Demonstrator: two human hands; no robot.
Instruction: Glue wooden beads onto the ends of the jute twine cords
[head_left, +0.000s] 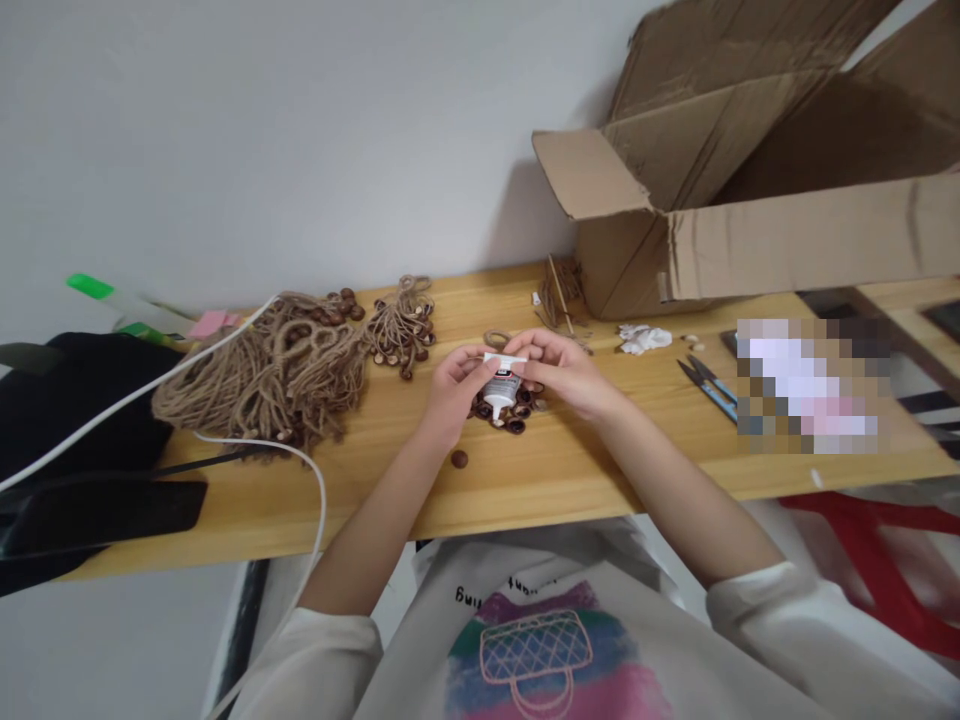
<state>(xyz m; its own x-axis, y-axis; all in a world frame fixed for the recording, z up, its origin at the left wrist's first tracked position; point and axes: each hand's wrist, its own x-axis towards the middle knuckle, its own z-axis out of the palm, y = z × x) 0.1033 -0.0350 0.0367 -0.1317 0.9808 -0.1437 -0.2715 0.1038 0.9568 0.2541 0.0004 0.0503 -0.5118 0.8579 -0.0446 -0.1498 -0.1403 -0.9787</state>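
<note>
Between my two hands is a small white tube (502, 385) with a dark label, its narrow nozzle pointing down toward me. My left hand (456, 388) pinches the flat end of the tube from the left. From the other side my right hand (561, 368) grips the same end, thumb on the front. Under the tube lie several brown, hollow, nutshell-like pieces (516, 425), partly hidden by it and my hands. One round brown piece (459, 459) sits apart, nearer the table's front edge. A small coil of twine (496, 339) lies just behind my hands.
Bundled brown twine (262, 375) fills the left, beside a smaller bunch (401, 325) with brown pieces. An open cardboard box (622, 255) stands back right. Crumpled tissue (645, 339) and blue-handled scissors (709, 390) lie right. A white cable (322, 490) crosses the table's left front edge.
</note>
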